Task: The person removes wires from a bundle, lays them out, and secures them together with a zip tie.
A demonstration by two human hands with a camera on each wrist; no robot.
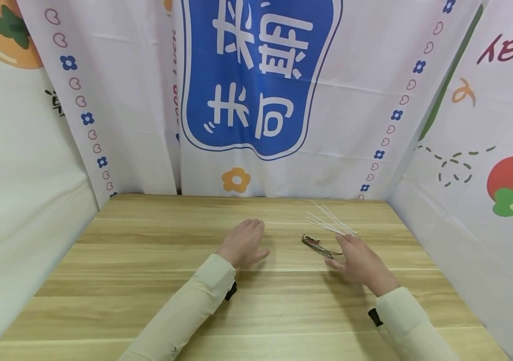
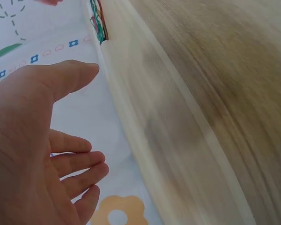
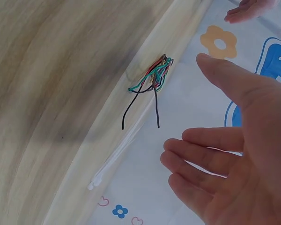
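Note:
A small bundle of thin coloured wires (image 1: pixel 317 244) lies on the wooden table, right of the middle. Behind it are several thin white cable ties (image 1: pixel 330 224), fanned out. My right hand (image 1: pixel 364 263) hovers beside both, thumb and fingers apart; in the right wrist view nothing is between them. That view shows green, red and black wires (image 3: pixel 152 77), with two black ends sticking out, and the cable ties (image 3: pixel 117 154) beyond. Left of the wires, my left hand (image 1: pixel 243 244) is held over the table with relaxed fingers, holding nothing. The left wrist view catches the wires (image 2: pixel 98 21) at its top.
The wood-grain table (image 1: pixel 148 281) ends at a printed white cloth (image 1: pixel 148 150) hanging at the back. More cloth (image 1: pixel 464 240) hangs along the right side and the left side (image 1: pixel 26 200). A dark object (image 1: pixel 375 317) shows at the right cuff.

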